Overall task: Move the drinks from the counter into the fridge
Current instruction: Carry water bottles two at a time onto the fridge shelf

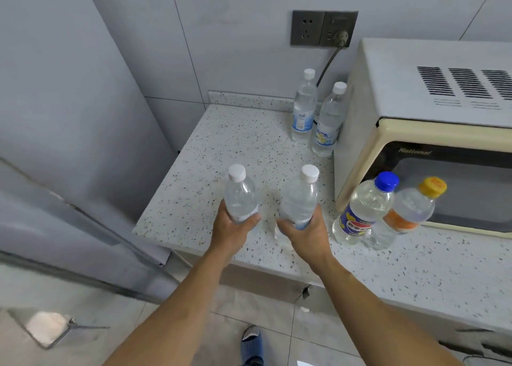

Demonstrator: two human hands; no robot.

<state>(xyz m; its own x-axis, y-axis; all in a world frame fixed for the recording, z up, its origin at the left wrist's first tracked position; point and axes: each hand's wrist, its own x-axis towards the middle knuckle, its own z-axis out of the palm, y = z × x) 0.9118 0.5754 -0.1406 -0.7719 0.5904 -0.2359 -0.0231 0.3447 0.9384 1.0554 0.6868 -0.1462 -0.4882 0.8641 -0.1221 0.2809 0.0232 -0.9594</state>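
- The left hand (232,228) grips a clear water bottle (240,196) with a white cap, fingers curled round its lower half, thumb on the right side.
- The right hand (304,232) grips a second clear bottle (300,199), also white-capped, round its lower part.
- Both held bottles stand roughly upright over the front left part of the speckled counter (221,144); whether their bases touch it or hang just above is hidden by the hands.
- Two more white-capped bottles stand at the back of the counter, near the wall: the rear one (304,106) and the nearer one (328,120), just beside each other and close against the microwave (415,116).
- A blue-capped bottle (360,209) and an orange-capped bottle (407,213) stand side by side on the counter in front of the microwave door, just right of the right hand.
- The grey fridge (69,116) rises to the left of the counter, its door looking closed.
- A plug sits in the wall socket (324,28) above the counter.
- A blue slipper (252,345) shows on the tiled floor below.
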